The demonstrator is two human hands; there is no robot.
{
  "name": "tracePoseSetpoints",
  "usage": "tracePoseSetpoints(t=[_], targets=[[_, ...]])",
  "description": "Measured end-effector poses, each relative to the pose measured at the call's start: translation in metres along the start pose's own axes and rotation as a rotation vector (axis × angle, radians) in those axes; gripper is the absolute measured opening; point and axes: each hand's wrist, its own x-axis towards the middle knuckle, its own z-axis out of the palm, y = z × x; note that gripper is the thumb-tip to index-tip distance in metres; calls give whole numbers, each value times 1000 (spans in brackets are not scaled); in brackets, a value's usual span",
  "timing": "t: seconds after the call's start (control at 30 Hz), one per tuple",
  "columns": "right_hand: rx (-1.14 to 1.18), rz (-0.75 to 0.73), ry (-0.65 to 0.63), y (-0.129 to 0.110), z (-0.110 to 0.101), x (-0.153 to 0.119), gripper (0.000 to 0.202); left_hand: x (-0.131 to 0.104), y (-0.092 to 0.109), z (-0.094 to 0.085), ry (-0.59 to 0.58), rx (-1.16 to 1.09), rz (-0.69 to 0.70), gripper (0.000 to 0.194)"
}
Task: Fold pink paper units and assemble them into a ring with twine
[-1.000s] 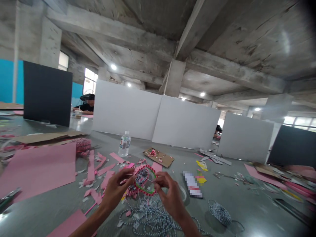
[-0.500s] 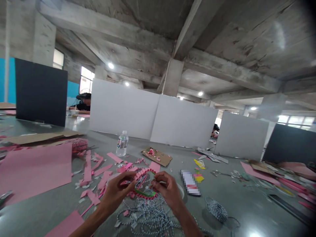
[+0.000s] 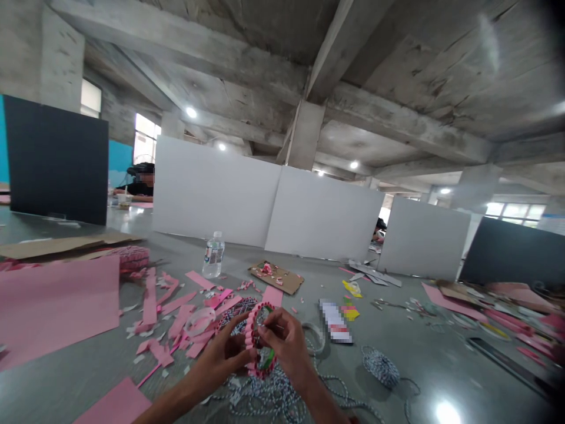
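A ring [image 3: 251,337] with a pink scalloped outside and a green inner band is held up over the table, tilted nearly on edge. My left hand [image 3: 223,353] grips its left side, thumb low and fingers behind. My right hand [image 3: 289,341] is closed with thumb and fingertips pinched at the ring's right side; the fingers hide exactly what they pinch. Beneath the hands lies a loose tangle of grey-and-white cord [image 3: 269,394]. Behind the left fingers sits a patterned coil [image 3: 238,309], partly covered. A roll of clear tape [image 3: 314,338] lies right of my right hand.
Pink paper scraps [image 3: 150,294] and a large pink sheet [image 3: 62,306] cover the left. A water bottle [image 3: 213,256] and cardboard piece [image 3: 276,277] stand farther back. On the right are a phone [image 3: 335,321] and a cord ball [image 3: 380,366]. White panels [image 3: 212,194] close off the back.
The ring has turned from facing me to nearly edge-on. Both hands have come slightly lower, my right hand closer to the left one. The view has shifted a little to the right.
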Motion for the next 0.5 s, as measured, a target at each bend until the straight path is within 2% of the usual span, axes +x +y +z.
tracePoseSetpoints(t=[0.07,0.17,0.3,0.4,0.5], targets=[[-25,-32,1,2,-1,0,39,0,2,1,41,-30,-32,77],[-86,-126,68,4,-4,1,33,2,7,-2,110,-61,-72,70],[-230,-198,138,2,-8,-1,27,7,12,-9,105,-60,-101,50],[-393,-292,108,-5,-9,-7,20,9,16,-9,141,-67,-87,47],[-639,-534,10,-10,-8,-16,15,9,19,-8,226,-62,-44,45]])
